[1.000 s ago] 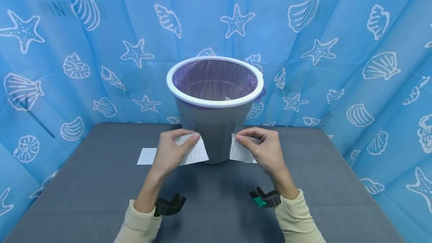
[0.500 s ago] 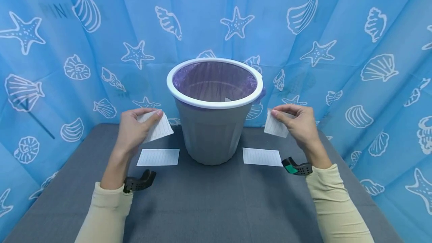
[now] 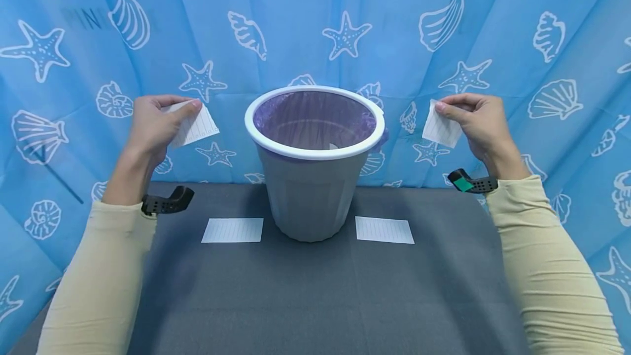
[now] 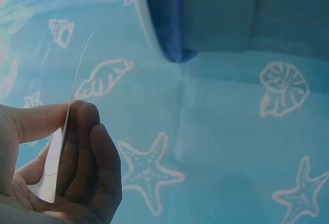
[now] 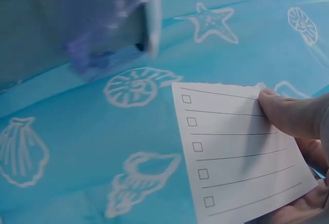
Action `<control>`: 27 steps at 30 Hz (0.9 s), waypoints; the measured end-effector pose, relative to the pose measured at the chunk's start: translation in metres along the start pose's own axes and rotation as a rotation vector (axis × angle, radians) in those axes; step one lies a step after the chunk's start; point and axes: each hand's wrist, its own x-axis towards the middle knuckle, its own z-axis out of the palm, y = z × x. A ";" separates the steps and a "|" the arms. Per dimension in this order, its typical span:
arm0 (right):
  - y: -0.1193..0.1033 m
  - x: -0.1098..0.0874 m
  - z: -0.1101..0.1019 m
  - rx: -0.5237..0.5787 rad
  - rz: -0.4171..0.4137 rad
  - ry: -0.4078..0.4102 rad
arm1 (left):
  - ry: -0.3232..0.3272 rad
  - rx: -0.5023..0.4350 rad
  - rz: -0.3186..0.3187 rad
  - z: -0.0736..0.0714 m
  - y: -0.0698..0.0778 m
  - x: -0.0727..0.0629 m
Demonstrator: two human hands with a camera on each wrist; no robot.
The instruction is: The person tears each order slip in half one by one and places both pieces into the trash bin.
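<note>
In the head view my left hand (image 3: 150,125) is raised left of the bin, pinching a lined paper slip (image 3: 201,126) between thumb and fingers. My right hand (image 3: 485,122), at about the same height on the other side, pinches a second lined slip (image 3: 440,129). The right wrist view shows this slip's printed checkboxes (image 5: 197,146) and its ragged upper edge. Seen nearly edge-on, the left slip (image 4: 51,170) curves through the left hand in its wrist view. Between the hands stands a grey bin (image 3: 308,196) with a white rim (image 3: 315,154) and purple liner (image 3: 305,106).
One lined paper piece (image 3: 233,230) lies flat left of the bin's base, another (image 3: 384,230) right of it. A small white scrap (image 3: 333,146) shows inside the bin. Grey cloth (image 3: 315,300) covers the table; a blue seashell curtain (image 3: 296,26) hangs close behind.
Both hands have moved apart and up, each carrying its slip, from low in front of the bin to either side above rim level. The table pieces and bin stay put.
</note>
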 end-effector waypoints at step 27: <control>-0.100 0.055 0.112 0.061 -0.010 -0.212 | -0.236 0.009 0.039 0.089 0.129 0.047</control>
